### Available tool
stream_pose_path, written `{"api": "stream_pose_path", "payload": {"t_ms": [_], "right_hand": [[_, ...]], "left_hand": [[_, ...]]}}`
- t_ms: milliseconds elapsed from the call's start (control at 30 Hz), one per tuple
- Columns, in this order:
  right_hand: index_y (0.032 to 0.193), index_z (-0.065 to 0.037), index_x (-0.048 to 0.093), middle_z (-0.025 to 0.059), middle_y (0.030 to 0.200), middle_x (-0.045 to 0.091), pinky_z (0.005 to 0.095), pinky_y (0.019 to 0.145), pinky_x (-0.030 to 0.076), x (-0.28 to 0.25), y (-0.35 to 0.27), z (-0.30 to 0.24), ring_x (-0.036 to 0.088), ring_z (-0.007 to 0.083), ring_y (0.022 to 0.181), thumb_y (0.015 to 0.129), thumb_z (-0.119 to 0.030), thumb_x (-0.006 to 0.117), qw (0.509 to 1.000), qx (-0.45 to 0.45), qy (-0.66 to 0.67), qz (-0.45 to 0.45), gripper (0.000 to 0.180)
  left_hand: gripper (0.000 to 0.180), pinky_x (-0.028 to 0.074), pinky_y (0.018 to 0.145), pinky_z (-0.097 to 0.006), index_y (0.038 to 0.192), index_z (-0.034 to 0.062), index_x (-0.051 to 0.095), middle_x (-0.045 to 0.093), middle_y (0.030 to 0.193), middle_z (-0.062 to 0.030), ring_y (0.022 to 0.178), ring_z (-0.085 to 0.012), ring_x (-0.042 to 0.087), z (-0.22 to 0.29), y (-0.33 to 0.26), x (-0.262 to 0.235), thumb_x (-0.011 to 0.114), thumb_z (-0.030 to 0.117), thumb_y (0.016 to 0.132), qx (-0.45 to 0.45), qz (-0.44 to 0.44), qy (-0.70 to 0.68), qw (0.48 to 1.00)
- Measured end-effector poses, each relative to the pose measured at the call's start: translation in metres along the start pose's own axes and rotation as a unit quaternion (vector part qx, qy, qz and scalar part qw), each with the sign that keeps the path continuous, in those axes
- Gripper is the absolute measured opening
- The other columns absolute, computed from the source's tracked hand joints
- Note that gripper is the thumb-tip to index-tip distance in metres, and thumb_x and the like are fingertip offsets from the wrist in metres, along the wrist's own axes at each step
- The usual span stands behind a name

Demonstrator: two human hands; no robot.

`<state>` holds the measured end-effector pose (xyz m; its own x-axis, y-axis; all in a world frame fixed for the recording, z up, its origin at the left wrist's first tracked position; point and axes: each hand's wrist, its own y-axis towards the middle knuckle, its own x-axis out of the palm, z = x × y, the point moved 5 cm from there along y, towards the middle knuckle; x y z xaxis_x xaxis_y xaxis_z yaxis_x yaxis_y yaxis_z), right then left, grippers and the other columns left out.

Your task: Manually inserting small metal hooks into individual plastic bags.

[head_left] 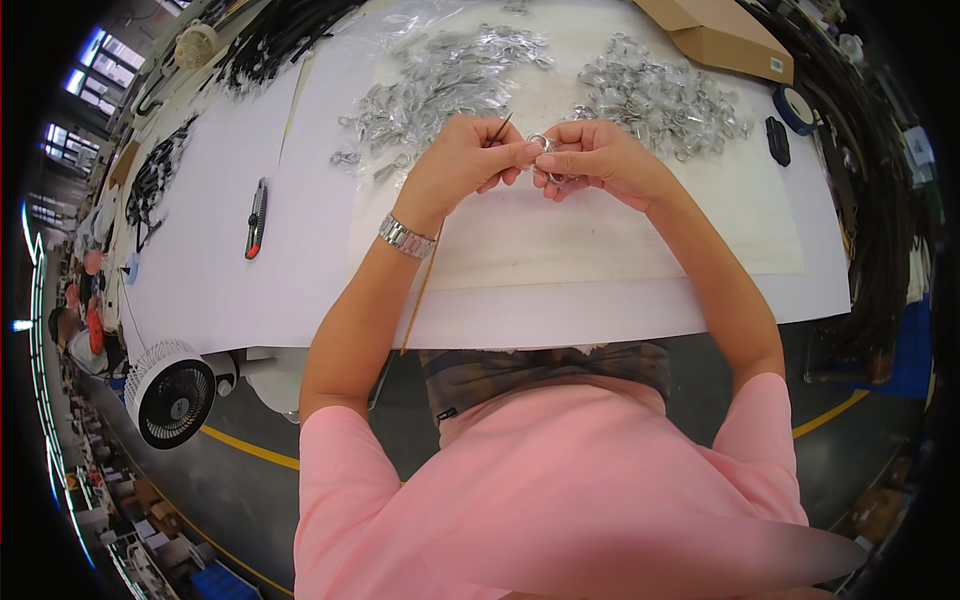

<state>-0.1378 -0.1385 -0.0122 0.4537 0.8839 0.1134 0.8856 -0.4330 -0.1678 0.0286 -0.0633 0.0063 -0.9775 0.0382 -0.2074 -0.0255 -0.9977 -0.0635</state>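
We hold a small metal ring (540,143) up over the white table (300,240), pinched between the fingertips of both hands where they meet. Our left hand (462,165) closes around a thin brown stick (424,285), whose tip pokes up past the knuckles beside the ring and whose long end runs down along the wrist, by the metal wristwatch (406,237). Our right hand (598,160) clamps the ring from the other side, thumb and forefinger pressed together on it. Beyond the hands lie two heaps of silvery metal clasps, one to the left (440,85) and one to the right (660,100). A utility knife (256,217) lies well apart to the left.
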Motion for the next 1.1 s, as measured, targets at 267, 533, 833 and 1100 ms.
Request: {"api": "stream_pose_path", "payload": {"t_ms": [267,533,833,1100], "right_hand": [[0.103,-0.004,0.066,0.0096,0.094,0.075,0.0313,0.076,0.062,-0.006,0.000,0.007,0.074,0.0176,0.083,0.100,-0.023,0.070,0.999,0.040,-0.005,0.020,0.020],[0.099,-0.001,0.069,0.0145,0.094,0.077,0.0364,0.078,0.064,0.000,0.000,0.014,0.077,0.0224,0.084,0.101,-0.024,0.064,0.999,0.041,-0.013,0.024,0.024],[0.102,-0.003,0.071,0.0131,0.105,0.077,0.0318,0.088,0.060,-0.015,-0.003,0.001,0.074,0.0179,0.095,0.103,-0.027,0.063,0.987,-0.059,0.102,0.112,0.026],[0.122,-0.001,0.069,0.0112,0.129,0.071,0.0317,0.094,0.051,0.001,0.005,0.009,0.065,0.0138,0.105,0.108,-0.030,0.056,0.974,-0.112,0.178,0.089,0.035]], "left_hand": [[0.008,0.042,0.055,-0.029,0.088,0.0027,0.064,0.065,0.076,-0.0028,0.059,-0.0102,0.052,0.018,-0.007,0.013,0.069,0.009,0.090,0.193,0.105,0.242,0.945],[0.004,0.046,0.060,-0.030,0.092,0.0022,0.065,0.066,0.080,-0.0076,0.061,-0.0175,0.055,0.016,-0.010,0.016,0.065,0.004,0.088,0.238,0.149,0.320,0.905],[0.016,0.043,0.057,-0.024,0.100,0.0008,0.070,0.069,0.080,-0.0004,0.063,-0.0054,0.053,0.008,-0.005,0.008,0.069,0.017,0.097,0.141,0.190,0.104,0.966],[0.026,0.028,0.044,-0.021,0.105,-0.0018,0.073,0.072,0.085,-0.0059,0.052,-0.0023,0.044,-0.010,0.003,0.038,0.068,0.023,0.102,0.037,0.021,-0.168,0.985]]}}
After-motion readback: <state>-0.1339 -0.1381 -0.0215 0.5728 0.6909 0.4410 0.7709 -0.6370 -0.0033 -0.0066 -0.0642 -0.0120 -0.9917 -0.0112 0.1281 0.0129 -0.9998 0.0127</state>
